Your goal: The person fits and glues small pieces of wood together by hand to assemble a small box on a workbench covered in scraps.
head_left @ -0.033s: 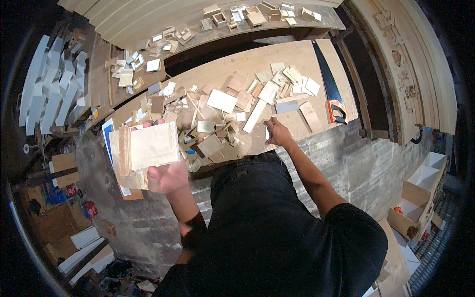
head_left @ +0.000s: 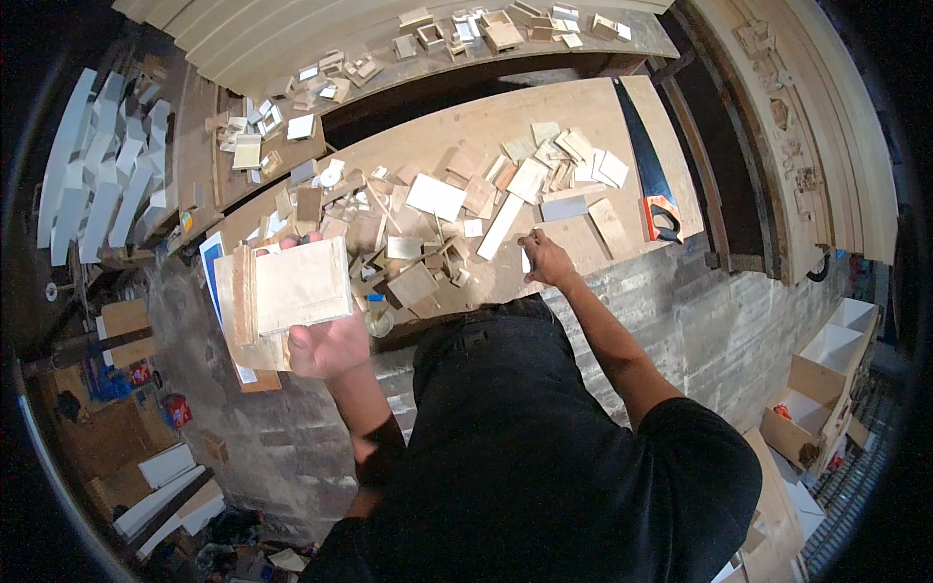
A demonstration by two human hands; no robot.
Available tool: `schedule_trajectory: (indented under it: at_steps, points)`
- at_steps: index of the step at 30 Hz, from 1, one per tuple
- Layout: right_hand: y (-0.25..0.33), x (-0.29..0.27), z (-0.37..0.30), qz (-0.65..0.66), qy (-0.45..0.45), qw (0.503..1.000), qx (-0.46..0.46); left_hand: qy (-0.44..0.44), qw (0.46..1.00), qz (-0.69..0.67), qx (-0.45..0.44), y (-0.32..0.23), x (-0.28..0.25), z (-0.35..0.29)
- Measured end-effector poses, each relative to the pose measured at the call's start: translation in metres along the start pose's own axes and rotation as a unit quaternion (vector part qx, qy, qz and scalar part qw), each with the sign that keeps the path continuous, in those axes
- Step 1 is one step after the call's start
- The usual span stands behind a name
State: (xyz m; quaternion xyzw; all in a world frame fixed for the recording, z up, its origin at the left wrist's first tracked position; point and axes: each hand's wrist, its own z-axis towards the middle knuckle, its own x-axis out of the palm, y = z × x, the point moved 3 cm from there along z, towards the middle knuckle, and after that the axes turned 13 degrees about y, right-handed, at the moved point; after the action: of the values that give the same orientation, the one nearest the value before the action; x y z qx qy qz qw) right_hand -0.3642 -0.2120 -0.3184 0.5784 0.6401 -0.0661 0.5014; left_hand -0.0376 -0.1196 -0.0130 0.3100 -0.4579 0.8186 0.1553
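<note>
A flat pale wooden piece [head_left: 303,284], with layered strips along its left side, is held up at the left end of the bench [head_left: 573,109]. The left hand [head_left: 332,348] grips it, thumb at the near edge and fingertips showing past the far edge. The right hand [head_left: 546,260] is at the bench's near edge, its fingers bent and pinching a small white piece [head_left: 526,261] that is mostly hidden. Between the hands lies a loose heap of wood offcuts [head_left: 413,286], with a white rectangular board [head_left: 435,198] among them. Near the right hand are a long pale strip [head_left: 500,227], a grey piece [head_left: 564,209] and a plain wooden rectangle [head_left: 610,229]. Farther right, a handsaw [head_left: 639,146] lies with its orange and black handle toward the near edge. Beyond the bench, small wooden boxes [head_left: 501,32] and scraps stand on a second surface [head_left: 607,56]; long white pieces [head_left: 102,160] are stacked at far left.
</note>
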Motion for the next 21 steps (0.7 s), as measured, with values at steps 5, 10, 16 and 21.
schedule_trajectory:
  at_steps: [5, 10, 16, 21]
  points:
    - [-0.012, -0.002, 0.000, 0.034, -0.013, 0.999, -0.011, -0.004, 1.000, 0.003, 0.004, 0.002, -0.004, 0.006]
    - [0.022, -0.045, -0.001, 0.328, -0.142, 0.932, -0.058, -0.012, 1.000, 0.020, 0.010, 0.001, -0.007, 0.012]
    - [0.154, -0.171, -0.033, 0.738, -0.029, 0.622, -0.259, -0.008, 1.000, 0.018, -0.019, 0.010, 0.002, 0.021]
    - [0.208, -0.215, -0.050, 0.737, 0.054, 0.540, -0.402, 0.029, 0.999, -0.011, -0.036, 0.015, 0.024, 0.035]
